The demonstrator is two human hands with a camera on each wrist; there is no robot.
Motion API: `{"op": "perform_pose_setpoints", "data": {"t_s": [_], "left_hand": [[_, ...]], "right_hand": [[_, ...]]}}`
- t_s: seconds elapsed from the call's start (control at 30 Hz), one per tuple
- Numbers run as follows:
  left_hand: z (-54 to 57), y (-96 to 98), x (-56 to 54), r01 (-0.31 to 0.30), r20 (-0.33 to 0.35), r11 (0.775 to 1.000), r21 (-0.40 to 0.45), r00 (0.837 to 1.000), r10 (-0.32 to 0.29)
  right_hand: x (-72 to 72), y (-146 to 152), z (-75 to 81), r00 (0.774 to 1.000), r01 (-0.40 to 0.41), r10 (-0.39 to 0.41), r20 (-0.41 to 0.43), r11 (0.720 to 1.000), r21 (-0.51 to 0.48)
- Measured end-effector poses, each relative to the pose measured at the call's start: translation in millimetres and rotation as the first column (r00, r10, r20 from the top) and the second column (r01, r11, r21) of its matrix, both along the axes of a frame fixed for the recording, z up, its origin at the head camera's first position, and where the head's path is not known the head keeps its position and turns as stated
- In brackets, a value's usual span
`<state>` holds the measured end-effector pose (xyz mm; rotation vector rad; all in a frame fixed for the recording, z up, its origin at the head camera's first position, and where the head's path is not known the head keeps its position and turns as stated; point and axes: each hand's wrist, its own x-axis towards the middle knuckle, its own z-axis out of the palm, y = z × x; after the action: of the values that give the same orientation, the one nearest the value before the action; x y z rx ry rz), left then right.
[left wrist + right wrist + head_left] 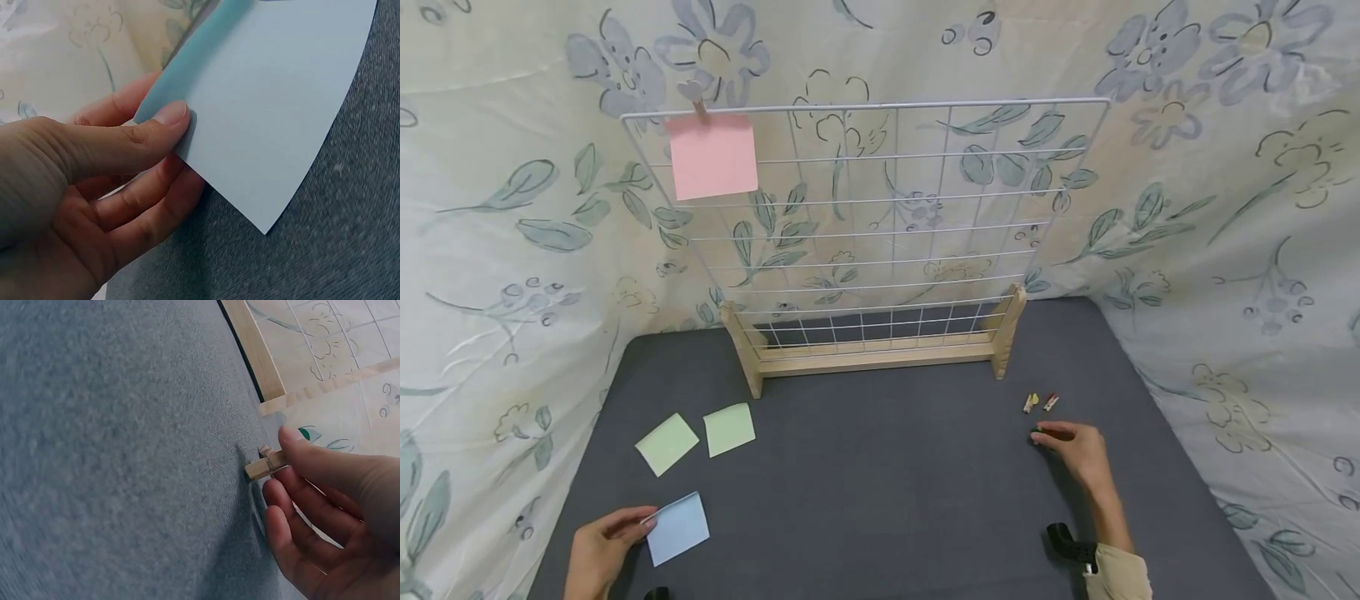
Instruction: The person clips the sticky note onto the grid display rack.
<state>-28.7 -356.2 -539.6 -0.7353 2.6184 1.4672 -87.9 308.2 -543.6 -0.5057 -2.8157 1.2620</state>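
At the front left, my left hand (602, 546) pinches a light blue paper note (679, 530) at its left edge. In the left wrist view the thumb (170, 119) lies on the face of the note, with fingers behind it, and the sheet bends slightly. My right hand (1081, 454), at the right side of the table, pinches a small wooden clothespin (265, 466) between thumb and fingers, close over the cloth. Just beyond this hand lie two more small clothespins, one with yellow (1030, 403) and one with red (1050, 402).
A white wire grid (895, 200) in a wooden stand (880, 360) stands at the back. A clothespin (701, 112) holds a pink note (713, 157) at its upper left. Two green notes, one tilted (667, 444) and one squarer (729, 430), lie on the dark tabletop (880, 483). Floral fabric surrounds it.
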Motion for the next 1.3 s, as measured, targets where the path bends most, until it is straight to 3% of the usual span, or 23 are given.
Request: {"op": "perform_pose_setpoints", "data": {"t_s": [0.17,0.3,0.67,0.97,1.07,1.3], "left_hand": [[-1.2,3.3,-1.2,-0.02,0.01,0.996,0.087,1.0,0.019],[-1.4,6.5,-3.2,-0.016,0.002,0.996,0.086,1.0,0.016],[0.4,21.4,-19.4,0.029,-0.142,0.982,0.188,0.99,-0.002],[3.4,37.4,-30.4,0.098,-0.281,0.965,0.245,0.959,-0.027],[6.3,44.0,-34.6,0.107,-0.278,0.962,0.25,0.96,-0.035],[10.4,59.4,-46.7,0.11,-0.225,0.981,0.16,0.972,-0.073]], "right_hand": [[-0.5,-2,-1.2,1.0,0.001,-0.001,-0.001,1.0,-0.005],[-1.1,-3,-1.6,1.0,0.01,-0.01,0.002,1.0,0.002],[-4.2,-6,0.1,1.0,0.019,-0.019,-0.011,0.999,0.03],[-11.9,-17,5.1,0.999,0.011,-0.009,-0.048,0.999,0.032],[-16.0,-21,7.4,0.998,0.005,-0.003,-0.063,0.999,0.032],[-24.9,-33,11.0,0.995,-0.051,0.056,-0.087,0.997,0.055]]}}
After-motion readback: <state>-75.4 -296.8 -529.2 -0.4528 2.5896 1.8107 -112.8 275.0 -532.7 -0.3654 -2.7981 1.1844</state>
